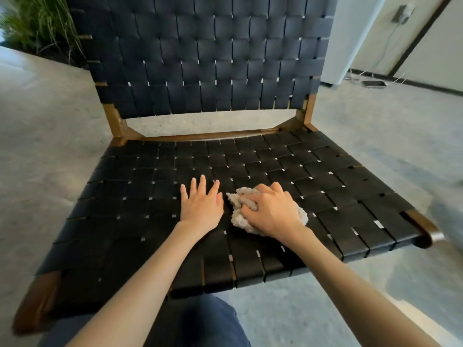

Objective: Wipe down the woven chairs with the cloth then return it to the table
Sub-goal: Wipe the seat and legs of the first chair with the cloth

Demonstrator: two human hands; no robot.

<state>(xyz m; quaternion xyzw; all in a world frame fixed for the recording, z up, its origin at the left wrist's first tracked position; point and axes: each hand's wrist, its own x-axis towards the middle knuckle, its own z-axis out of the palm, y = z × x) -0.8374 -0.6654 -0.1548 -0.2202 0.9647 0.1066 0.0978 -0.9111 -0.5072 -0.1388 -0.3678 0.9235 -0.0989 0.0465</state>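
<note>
**Gripping the cloth on the seat**

Right hand (271,211) is clutching the crumpled beige terry cloth (241,209), pressing it onto the black woven-strap chair seat (350,196). Left hand (201,205) is resting flat just left, fingers spread. Unwiped seat is stretching farther right.

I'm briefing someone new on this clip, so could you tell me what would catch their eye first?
The black woven chair fills the middle of the view, its seat spread out below the tall back. On the seat near the front, the right hand grips a crumpled beige cloth, while the left hand rests flat on the seat just beside it.
</note>
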